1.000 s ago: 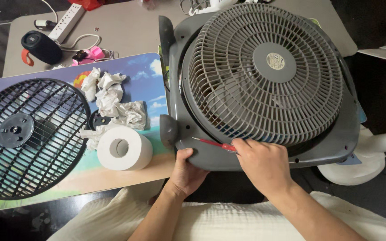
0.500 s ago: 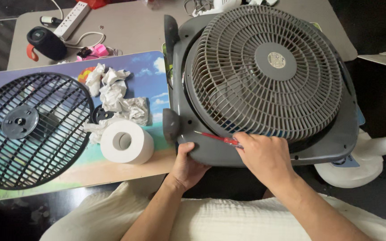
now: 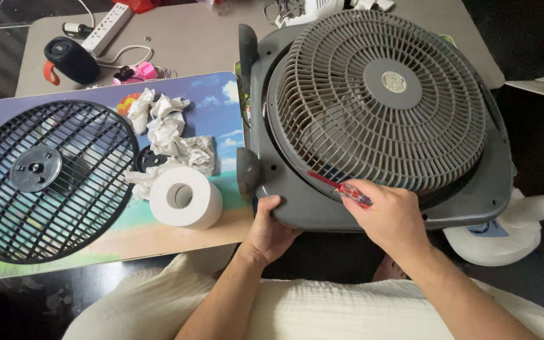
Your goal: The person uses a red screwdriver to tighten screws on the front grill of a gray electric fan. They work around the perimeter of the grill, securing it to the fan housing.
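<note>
Since the earlier frame almost nothing has moved: both hands stay on the fan (image 3: 322, 208), and the view has only shifted a little, so the fan now sits slightly more to the right.

The right hand (image 3: 390, 217) is closed around a red screwdriver (image 3: 351, 192). Its red handle shows between the fingers, and the shaft points up and left from the grip, to the gap where the grey grille (image 3: 379, 101) meets the housing. The tip itself is too small to see clearly.

The left hand (image 3: 268, 228) grips the near edge of the housing, just left of the right hand, with the thumb on top and the fingers hidden below. Just above this grip a dark knob (image 3: 247, 171) sticks out from the side of the fan.

Left of the left hand, close to it, a white paper roll (image 3: 185, 197) lies on a colourful mat (image 3: 221, 101). Beyond the roll there are crumpled tissues (image 3: 168, 135). Farther left lies a loose black grille (image 3: 42, 170), well apart from both hands. Right of the right hand, partly under the fan, a white stand base (image 3: 498, 236) is seen.
</note>
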